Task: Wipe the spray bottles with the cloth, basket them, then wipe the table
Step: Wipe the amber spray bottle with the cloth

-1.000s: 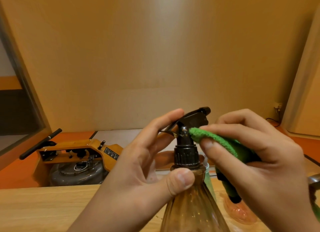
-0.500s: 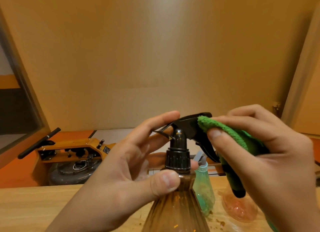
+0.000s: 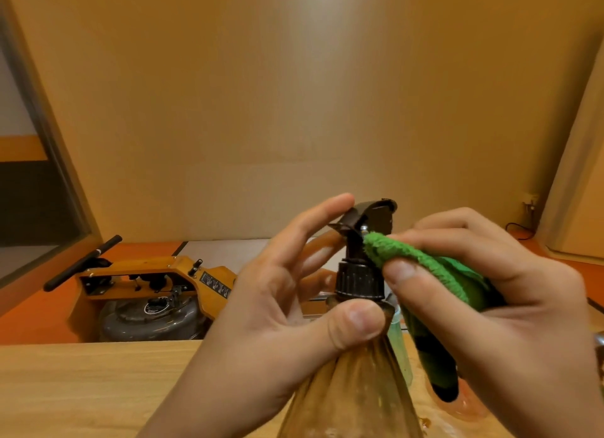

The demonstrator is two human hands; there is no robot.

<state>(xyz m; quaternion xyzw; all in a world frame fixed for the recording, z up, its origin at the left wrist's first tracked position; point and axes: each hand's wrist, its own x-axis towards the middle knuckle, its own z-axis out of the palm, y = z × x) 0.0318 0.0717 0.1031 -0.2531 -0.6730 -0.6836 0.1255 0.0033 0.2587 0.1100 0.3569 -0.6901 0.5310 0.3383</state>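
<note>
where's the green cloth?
Head view, right of centre: the green cloth is pinched in the right hand, its tip on the black head of the spray bottle.

The amber spray bottle (image 3: 353, 388) is upright, black trigger head (image 3: 376, 213) on top. The folded green cloth (image 3: 421, 261) touches the head's neck. Behind it, a greenish bottle (image 3: 400, 349) and a pinkish bottle (image 3: 465, 406), partly hidden.

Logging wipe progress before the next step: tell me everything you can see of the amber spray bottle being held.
The amber spray bottle is translucent brown, plastic by its look, ribbed and flaring out below a narrow neck; its base is out of frame. It is upright, topped by a ribbed black collar and a black trigger head. The left hand grips its neck, thumb just below the collar, forefinger touching the head's left end. The right hand presses the green cloth against the head's stem.
</note>
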